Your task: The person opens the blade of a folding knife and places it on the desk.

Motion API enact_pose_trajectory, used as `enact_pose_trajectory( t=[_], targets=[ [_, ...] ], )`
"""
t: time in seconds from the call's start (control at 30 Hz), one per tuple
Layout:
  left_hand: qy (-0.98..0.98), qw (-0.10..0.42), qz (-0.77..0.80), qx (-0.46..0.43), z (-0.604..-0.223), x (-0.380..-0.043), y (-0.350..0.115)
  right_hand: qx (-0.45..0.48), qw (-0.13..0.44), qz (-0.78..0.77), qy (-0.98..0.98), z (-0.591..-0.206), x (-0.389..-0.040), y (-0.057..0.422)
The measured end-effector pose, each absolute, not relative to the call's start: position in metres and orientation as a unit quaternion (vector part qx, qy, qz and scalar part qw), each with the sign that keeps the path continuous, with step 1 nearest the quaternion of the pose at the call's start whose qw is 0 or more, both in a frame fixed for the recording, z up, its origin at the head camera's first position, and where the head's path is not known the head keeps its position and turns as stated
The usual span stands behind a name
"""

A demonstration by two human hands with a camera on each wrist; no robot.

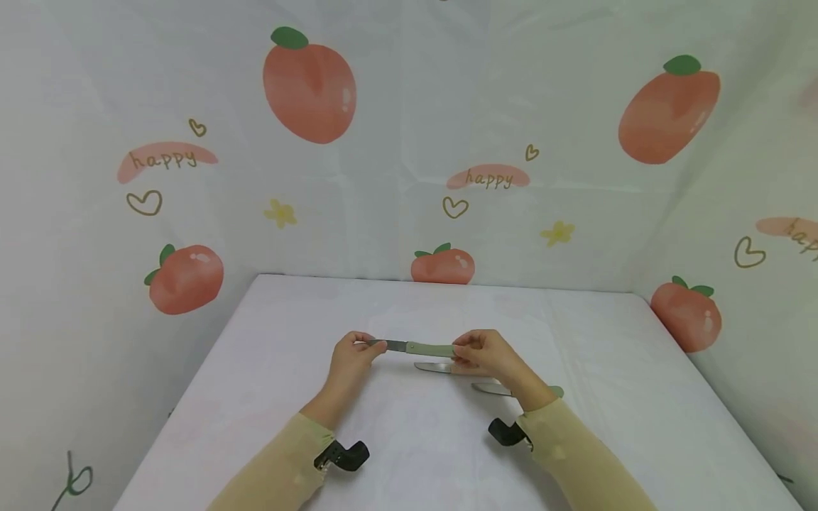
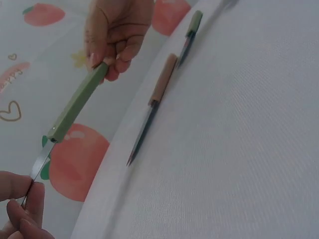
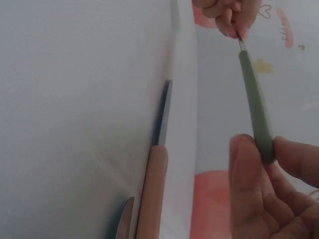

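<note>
A knife with a green handle is held above the table between both hands. My left hand pinches its blade near the tip, thumb and fingers hiding the end. At the handle's far end, my right hand grips between thumb and fingers. Below it on the table lies a second knife with a brown handle, its blade pointing left. Closer to me is a third knife, whose green handle is partly behind the right wrist in the head view; its blade also points left.
The table has a white cover and meets a white cloth backdrop printed with peaches and words. Black wrist devices sit on both beige sleeves.
</note>
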State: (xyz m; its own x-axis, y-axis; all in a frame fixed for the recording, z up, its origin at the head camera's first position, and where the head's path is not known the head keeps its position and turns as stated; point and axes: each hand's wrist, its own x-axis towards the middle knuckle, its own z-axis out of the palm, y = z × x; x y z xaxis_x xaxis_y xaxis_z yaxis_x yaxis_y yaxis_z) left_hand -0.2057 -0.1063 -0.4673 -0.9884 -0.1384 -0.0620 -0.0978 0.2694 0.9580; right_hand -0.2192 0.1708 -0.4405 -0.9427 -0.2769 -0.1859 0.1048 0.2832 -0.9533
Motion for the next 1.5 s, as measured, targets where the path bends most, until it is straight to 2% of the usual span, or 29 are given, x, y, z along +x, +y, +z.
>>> enact_pose_trajectory(
  t=[0.37, 0.67, 1.07, 1.5],
  targets=[
    [-0.84, -0.073, -0.535, 0.052, -0.466, -0.2, -0.125, -0.105, 0.2, -0.515, 0.827, -0.449, -0.216, 0.171],
    [-0.907, -0.088, -0.413, 0.014, -0.47, -0.198, -0.134, -0.158, 0.184, -0.435, 0.867, -0.452, -0.213, 0.167],
    [-0.939, -0.106, -0.328, 0.007, -0.468, -0.197, -0.138, -0.141, 0.185, -0.357, 0.904, -0.451, -0.209, 0.157],
    [-0.945, -0.112, -0.308, -0.003, -0.471, -0.202, -0.141, -0.104, 0.151, -0.3, 0.936, -0.453, -0.207, 0.148]
  ],
)
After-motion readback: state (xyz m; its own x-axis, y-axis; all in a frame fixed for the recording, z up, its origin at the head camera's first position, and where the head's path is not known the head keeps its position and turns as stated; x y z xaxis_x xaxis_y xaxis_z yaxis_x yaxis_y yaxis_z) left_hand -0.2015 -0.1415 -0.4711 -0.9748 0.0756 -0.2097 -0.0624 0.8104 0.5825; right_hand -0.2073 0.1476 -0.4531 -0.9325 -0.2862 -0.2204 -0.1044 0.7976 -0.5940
